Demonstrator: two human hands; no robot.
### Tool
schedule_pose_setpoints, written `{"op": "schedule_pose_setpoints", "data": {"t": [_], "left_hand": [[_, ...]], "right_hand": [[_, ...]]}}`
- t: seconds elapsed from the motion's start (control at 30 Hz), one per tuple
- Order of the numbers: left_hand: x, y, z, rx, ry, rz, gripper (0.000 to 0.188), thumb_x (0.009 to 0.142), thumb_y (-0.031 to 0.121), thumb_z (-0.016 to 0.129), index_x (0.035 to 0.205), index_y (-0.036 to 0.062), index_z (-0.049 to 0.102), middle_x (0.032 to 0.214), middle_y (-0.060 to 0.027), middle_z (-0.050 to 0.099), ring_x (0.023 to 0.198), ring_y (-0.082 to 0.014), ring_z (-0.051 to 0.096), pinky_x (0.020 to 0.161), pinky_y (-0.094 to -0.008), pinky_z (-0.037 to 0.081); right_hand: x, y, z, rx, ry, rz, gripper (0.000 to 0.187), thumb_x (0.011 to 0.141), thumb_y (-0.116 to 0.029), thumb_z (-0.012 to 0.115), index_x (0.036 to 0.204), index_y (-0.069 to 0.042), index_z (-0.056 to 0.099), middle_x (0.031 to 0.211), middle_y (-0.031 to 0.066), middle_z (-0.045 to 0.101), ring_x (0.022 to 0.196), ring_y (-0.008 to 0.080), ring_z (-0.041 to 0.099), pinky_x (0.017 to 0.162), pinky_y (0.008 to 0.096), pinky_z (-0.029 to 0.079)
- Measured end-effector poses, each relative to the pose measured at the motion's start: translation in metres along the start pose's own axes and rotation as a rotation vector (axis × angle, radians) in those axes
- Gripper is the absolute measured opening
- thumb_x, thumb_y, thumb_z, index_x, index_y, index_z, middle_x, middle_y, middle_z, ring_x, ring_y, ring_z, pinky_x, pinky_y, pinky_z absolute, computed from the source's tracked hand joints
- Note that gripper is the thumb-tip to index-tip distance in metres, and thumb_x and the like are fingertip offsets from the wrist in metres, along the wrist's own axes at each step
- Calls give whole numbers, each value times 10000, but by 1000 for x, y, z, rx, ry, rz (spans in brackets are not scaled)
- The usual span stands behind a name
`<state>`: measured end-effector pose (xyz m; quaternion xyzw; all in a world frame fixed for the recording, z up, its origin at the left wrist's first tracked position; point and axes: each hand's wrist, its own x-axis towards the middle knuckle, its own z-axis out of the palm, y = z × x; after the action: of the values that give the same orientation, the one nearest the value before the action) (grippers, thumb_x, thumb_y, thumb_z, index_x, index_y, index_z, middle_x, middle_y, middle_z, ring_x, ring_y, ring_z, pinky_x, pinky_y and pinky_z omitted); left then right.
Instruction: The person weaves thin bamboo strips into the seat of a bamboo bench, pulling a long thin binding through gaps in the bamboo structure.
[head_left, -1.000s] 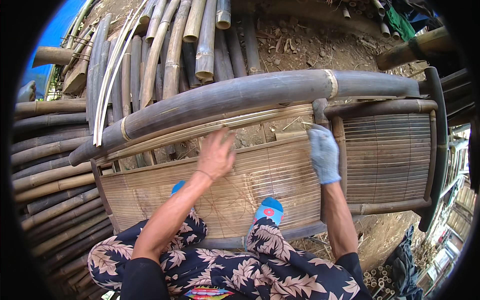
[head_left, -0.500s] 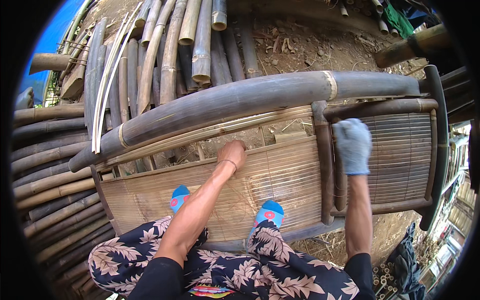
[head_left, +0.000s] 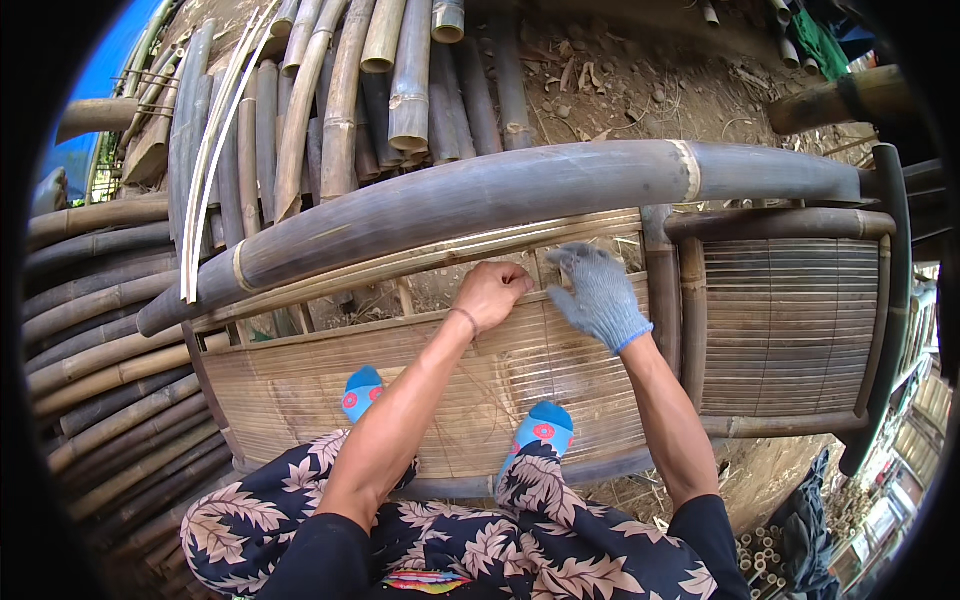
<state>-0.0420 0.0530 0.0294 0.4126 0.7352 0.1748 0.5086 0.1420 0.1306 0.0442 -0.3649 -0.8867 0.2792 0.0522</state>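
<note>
My bare left hand (head_left: 492,296), with a thin bracelet at the wrist, is closed at the far edge of a bamboo slat panel (head_left: 440,385). What its fingertips pinch, if anything, is too small to make out. Just right of it, my right hand (head_left: 600,303) in a grey-blue knitted glove hovers over the same edge, thumb and fingers apart, nothing seen in it. Thin strands lie across the slats near my left wrist. Beyond both hands, an open gap with short crosspieces separates the panel from a thick dark bamboo rail (head_left: 480,192).
A second slat panel (head_left: 790,320) sits in the frame at the right. Dark bamboo poles are stacked at the left (head_left: 110,330) and far side (head_left: 355,110). My socked feet (head_left: 541,428) rest on the panel. Pale thin strips (head_left: 217,160) lean over the rail's left end.
My gloved right hand has swung left from the right-hand frame posts to beside my left hand. The left hand has shifted slightly right and farther along the panel edge.
</note>
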Motion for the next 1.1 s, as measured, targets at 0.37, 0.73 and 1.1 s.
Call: {"op": "schedule_pose_setpoints", "data": {"t": [0.37, 0.73, 1.1], "left_hand": [[-8, -9, 11, -121, 82, 25, 286, 915, 254, 657, 1112, 53, 702, 1048, -114, 728, 954, -259, 655, 873, -368, 510], [-14, -22, 41, 335, 75, 25, 331, 973, 373, 506, 1020, 146, 743, 1044, -120, 635, 1098, -304, 541, 976, -508, 261], [-8, -16, 44, 320, 13, 89, 324, 989, 363, 505, 1010, 127, 726, 973, -82, 671, 1026, -295, 578, 987, -515, 249]], "right_hand": [[-255, 37, -153, 1382, 937, 254, 111, 974, -147, 564, 977, -43, 601, 771, -3, 497, 566, 28, 433, 458, 206, 377], [-141, 5, -75, -350, 467, 346, 579, 746, -103, 759, 1296, -82, 577, 1206, 138, 615, 1170, 311, 545, 1002, 431, 450], [-73, -16, 47, 173, -118, 569, 337, 916, -343, 611, 849, -17, 659, 834, 149, 629, 740, 310, 633, 727, 385, 530]]}}
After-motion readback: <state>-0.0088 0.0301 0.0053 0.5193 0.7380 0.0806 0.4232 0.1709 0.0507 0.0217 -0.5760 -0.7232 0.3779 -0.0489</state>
